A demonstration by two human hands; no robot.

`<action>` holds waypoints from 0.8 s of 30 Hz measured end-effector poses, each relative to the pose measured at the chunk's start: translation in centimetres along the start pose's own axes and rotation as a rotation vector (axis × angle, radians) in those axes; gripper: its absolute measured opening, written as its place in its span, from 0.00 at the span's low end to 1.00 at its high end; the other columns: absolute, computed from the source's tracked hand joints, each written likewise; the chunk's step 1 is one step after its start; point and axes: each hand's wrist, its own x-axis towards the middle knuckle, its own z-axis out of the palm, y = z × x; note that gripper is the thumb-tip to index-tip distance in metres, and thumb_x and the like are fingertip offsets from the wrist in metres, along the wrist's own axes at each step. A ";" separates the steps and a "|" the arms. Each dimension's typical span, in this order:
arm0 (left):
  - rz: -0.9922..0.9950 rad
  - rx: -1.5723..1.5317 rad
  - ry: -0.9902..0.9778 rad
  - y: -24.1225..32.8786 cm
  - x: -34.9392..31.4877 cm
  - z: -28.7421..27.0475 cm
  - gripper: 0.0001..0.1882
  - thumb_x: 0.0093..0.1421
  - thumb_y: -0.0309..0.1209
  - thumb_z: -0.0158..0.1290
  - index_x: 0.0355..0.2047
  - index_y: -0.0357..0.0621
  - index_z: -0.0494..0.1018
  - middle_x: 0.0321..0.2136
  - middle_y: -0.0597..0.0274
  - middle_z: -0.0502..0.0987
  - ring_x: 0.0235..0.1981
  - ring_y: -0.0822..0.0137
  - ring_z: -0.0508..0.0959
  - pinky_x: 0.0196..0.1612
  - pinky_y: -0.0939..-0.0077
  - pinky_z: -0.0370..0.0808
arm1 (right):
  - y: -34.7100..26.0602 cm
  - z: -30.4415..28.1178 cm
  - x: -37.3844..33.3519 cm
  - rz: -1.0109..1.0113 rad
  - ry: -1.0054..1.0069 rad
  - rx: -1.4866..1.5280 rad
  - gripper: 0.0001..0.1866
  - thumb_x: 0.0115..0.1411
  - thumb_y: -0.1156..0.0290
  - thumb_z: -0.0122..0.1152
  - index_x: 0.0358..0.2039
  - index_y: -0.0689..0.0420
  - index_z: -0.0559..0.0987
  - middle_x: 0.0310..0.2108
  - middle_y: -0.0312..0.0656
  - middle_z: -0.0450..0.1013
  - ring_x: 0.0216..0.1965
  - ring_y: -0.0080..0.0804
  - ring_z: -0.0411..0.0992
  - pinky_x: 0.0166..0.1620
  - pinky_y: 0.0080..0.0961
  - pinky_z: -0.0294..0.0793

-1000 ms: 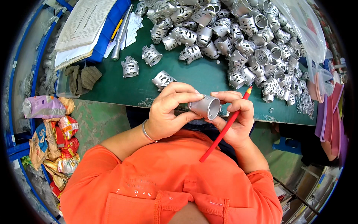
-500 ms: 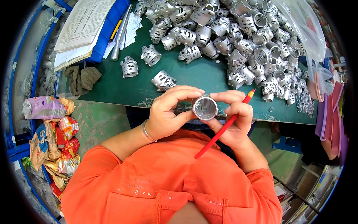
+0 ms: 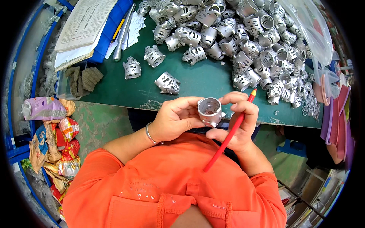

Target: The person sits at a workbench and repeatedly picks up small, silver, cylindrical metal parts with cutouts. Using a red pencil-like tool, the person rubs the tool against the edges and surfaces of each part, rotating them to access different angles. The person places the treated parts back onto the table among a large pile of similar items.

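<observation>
My left hand grips a silver cylindrical metal piece with cut-out holes and small knobs. Its open round end tilts up toward me, just in front of the table edge. On its other side is my right hand, closed around a red pencil that slants between the fingers with its tip pointing away from me. The right fingertips are close to the piece; whether they touch it I cannot tell. A similar loose piece lies on the table just beyond my left hand.
A large heap of similar silver pieces covers the far right of the green table. At the left are a blue tray with papers, a metal tool and a clear box with grey lumps. Plastic bags hang at right.
The metal piece has turned, so more of its outer side and knobs show. My right thumb and fingers have spread away from it, and the pencil has shifted slightly.
</observation>
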 end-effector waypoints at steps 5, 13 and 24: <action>-0.155 -0.255 -0.082 -0.4 0.1 -1.1 0.32 0.51 0.23 0.61 0.55 0.32 0.60 0.48 0.56 0.69 0.47 0.67 0.72 0.50 0.70 0.71 | 0.6 0.3 -0.7 0.130 -0.008 0.160 0.31 0.42 0.70 0.75 0.39 0.57 0.62 0.43 0.54 0.70 0.44 0.41 0.70 0.48 0.35 0.67; 0.146 0.291 0.041 -1.0 0.7 -0.6 0.36 0.46 0.20 0.64 0.54 0.35 0.58 0.45 0.57 0.69 0.47 0.68 0.72 0.47 0.74 0.74 | 0.7 0.3 -1.1 0.078 -0.002 0.053 0.24 0.44 0.77 0.71 0.36 0.58 0.64 0.37 0.50 0.72 0.38 0.37 0.71 0.42 0.30 0.71; 0.239 0.788 -0.036 1.2 1.4 -1.1 0.28 0.44 0.22 0.65 0.47 0.38 0.68 0.40 0.57 0.73 0.42 0.65 0.75 0.43 0.75 0.74 | 0.5 0.6 -1.4 0.183 0.018 -0.001 0.27 0.41 0.72 0.75 0.35 0.58 0.64 0.34 0.48 0.73 0.34 0.32 0.74 0.37 0.25 0.74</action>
